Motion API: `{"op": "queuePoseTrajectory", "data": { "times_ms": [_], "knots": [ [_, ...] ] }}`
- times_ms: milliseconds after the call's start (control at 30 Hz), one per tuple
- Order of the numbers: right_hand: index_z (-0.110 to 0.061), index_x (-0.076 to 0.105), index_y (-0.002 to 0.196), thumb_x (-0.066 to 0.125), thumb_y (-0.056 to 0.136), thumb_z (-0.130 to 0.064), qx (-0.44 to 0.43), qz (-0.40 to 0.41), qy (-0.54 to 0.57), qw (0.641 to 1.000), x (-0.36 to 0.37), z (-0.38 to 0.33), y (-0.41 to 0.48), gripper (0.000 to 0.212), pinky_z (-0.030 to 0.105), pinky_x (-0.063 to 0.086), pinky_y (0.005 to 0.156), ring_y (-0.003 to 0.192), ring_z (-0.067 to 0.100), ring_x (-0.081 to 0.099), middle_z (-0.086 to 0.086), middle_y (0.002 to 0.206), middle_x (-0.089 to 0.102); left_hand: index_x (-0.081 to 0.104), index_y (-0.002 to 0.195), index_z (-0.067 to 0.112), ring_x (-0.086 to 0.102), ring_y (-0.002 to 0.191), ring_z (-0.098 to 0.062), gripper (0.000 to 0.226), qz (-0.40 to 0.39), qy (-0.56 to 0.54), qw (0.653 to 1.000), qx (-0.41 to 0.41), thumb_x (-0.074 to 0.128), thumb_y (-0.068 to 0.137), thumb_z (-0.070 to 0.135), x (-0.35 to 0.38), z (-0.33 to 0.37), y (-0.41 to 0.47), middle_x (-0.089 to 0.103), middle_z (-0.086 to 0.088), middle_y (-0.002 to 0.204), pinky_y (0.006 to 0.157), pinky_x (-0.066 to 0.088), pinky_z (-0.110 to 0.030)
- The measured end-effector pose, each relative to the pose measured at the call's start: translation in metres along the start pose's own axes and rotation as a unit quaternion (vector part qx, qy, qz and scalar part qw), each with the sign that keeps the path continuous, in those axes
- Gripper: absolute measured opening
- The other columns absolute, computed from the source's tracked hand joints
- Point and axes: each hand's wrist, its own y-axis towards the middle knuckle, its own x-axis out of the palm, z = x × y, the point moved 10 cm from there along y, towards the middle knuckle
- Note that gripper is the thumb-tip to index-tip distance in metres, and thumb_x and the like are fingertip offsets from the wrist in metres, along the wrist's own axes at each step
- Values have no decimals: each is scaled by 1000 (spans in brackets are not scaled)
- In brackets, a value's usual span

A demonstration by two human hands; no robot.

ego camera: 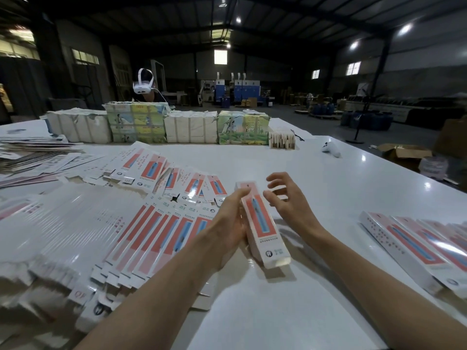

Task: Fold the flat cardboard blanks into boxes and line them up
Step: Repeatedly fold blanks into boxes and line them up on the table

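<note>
Head view: white table (328, 178) in dim warehouse (278, 72). Left hand (228, 223) grips box (262, 228); right hand (290, 200) beside it, fingers spread. Flat blanks (151, 228) left, finished boxes (409, 241) right.

I see two arms, uncovered from elbow to wrist, no sleeves reaching them, ending in a bare left hand (227, 223) and a bare right hand (286, 202).
</note>
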Motion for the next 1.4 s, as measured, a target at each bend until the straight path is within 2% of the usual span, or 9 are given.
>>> {"op": "queuePoseTrajectory", "data": {
  "times_ms": [167,267,367,467,600,733,1000,1200,1400],
  "knots": [
    [-19,70,123,54,110,-26,-93,-48,-78,991,18,-26,-9,22,13,50,78,96,2,65,-3,113,62,53,144,8,70,119,-41,56,-57,-124,991,-6,57,105,48,16,7,-5,67,-24,135,105,53,-62],
    [-20,73,116,61,105,-41,-73,-88,-99,988,29,-29,-13,27,18,48,82,93,4,62,-2,109,56,53,143,1,68,123,-40,62,-61,-143,988,-16,57,104,49,13,7,-5,67,-24,133,108,51,-60],
    [-23,62,125,67,97,-57,-38,-140,-164,976,39,-24,-19,45,21,45,83,100,9,57,-2,113,50,56,139,0,70,112,-34,64,-44,-138,989,-17,63,100,50,10,6,-4,67,-21,119,108,54,-51],
    [-25,54,126,71,94,-55,-32,-149,-220,963,37,-26,-22,48,19,46,76,99,15,57,-1,113,51,55,142,5,68,124,-35,64,-41,-128,991,-24,62,100,53,14,2,-3,65,-24,138,109,53,-53],
    [-25,58,127,74,92,-52,-12,-92,-258,962,1,-26,-24,47,16,46,71,97,17,61,0,112,56,60,133,6,75,109,-30,58,-49,33,998,-4,44,109,56,19,-1,-3,73,-18,124,92,63,-38],
    [-25,56,130,74,93,-47,66,-77,-331,938,-56,-2,-36,47,22,50,72,98,18,61,0,114,54,56,135,14,75,80,-21,33,-50,221,973,52,56,109,35,26,1,-5,76,-13,104,73,62,-31],
    [-21,42,134,55,99,-46,157,-57,-626,762,-146,34,-93,45,43,37,110,123,23,43,4,136,43,74,107,43,70,89,-1,20,-130,508,837,156,56,103,36,45,-7,-22,74,17,97,74,48,-21],
    [-21,45,142,58,101,-45,193,-68,-675,708,-168,34,-100,50,43,38,115,130,23,45,5,141,46,74,105,43,68,88,-2,22,-131,538,815,169,54,104,35,49,-6,-27,73,16,99,78,51,-24],
    [-17,53,131,48,106,-41,88,-33,-571,816,-99,0,-42,35,43,44,100,122,27,50,7,132,55,73,100,38,70,76,-6,21,-97,573,789,200,54,103,30,54,5,-36,73,16,85,72,58,-28]
  ]
}}
